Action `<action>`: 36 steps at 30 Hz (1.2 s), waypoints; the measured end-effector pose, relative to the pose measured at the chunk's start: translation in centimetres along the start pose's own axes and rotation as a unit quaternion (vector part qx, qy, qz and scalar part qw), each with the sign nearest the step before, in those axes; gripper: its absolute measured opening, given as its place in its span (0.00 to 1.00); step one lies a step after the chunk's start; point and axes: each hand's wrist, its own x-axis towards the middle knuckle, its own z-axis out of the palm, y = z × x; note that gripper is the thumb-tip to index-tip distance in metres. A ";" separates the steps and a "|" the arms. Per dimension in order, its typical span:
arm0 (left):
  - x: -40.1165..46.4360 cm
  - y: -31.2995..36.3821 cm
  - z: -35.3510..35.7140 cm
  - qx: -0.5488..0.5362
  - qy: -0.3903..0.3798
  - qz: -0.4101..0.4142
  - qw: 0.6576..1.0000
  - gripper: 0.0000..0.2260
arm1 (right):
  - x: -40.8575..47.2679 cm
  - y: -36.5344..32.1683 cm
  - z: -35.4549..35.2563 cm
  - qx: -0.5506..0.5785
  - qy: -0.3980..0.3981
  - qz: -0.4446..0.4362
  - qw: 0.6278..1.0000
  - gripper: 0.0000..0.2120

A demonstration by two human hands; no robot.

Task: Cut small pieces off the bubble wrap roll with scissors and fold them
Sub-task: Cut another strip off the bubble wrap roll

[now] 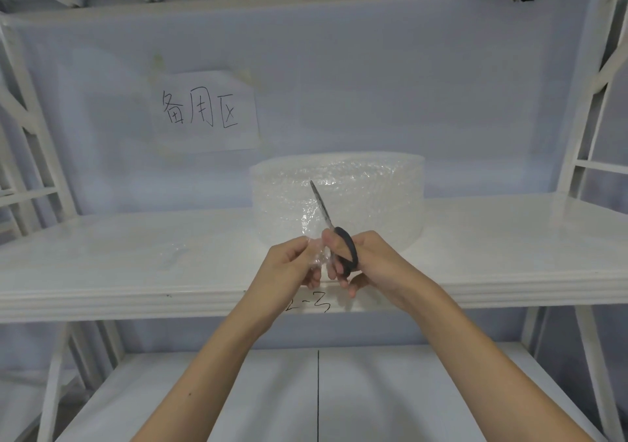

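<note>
The big bubble wrap roll (339, 200) stands on its flat end on the white shelf (136, 254), so it will not roll away. It sits near the middle of the shelf, toward the back.

Both hands are just in front of the roll, over the front edge of the shelf. The left hand (292, 265) pinches a small piece of bubble wrap (319, 254) between its thumb and fingers. The piece looks crumpled or partly folded, but it is see-through and hard to make out. I cannot tell if it is cut free from the roll or joined to it.

The right hand (367, 265) holds the scissors (334, 234), with its fingers curled through the black handle. The blades are closed and point up and away, in front of the roll. That looks like a safe way to keep them out of the way, because the tips of the right fingers also touch the little piece to help the left hand. It looks like the folding step.

Left of the roll, another thin see-through bit (175, 253) seems to lie on the shelf. It may be a piece put aside, but it is too faint to be sure.

Behind the roll and to its left, a paper sign (204, 112) with handwriting is stuck on the back wall.
</note>
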 end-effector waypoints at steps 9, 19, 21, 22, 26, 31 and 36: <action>-0.6 -0.1 0.3 -0.001 -0.025 -0.006 1.000 0.17 | -0.1 -0.5 -0.6 -0.014 -0.030 0.016 0.999 0.27; -1.1 -0.1 0.8 0.020 -0.015 0.009 1.000 0.13 | 0.2 -0.6 -0.4 0.005 -0.026 0.001 1.000 0.28; -1.2 -0.1 0.7 0.014 -0.010 0.007 1.000 0.13 | 0.3 -0.7 -0.4 0.002 -0.029 0.002 1.000 0.28; -1.2 -0.2 0.6 0.019 -0.013 0.007 1.000 0.13 | 0.4 -0.7 -0.4 -0.001 -0.022 0.002 1.000 0.28; -2.0 -1.4 1.0 0.080 -0.086 -0.001 0.993 0.16 | 0.8 -1.5 -0.9 0.048 0.041 -0.003 0.998 0.25; -2.4 -2.1 0.6 0.033 -0.064 -0.020 0.997 0.15 | 0.0 -2.1 -2.1 0.018 0.063 -0.020 0.998 0.28; -1.4 -1.5 -0.7 0.003 -0.009 -0.024 1.000 0.11 | -1.7 -0.2 -4.5 0.001 0.163 -0.012 0.987 0.26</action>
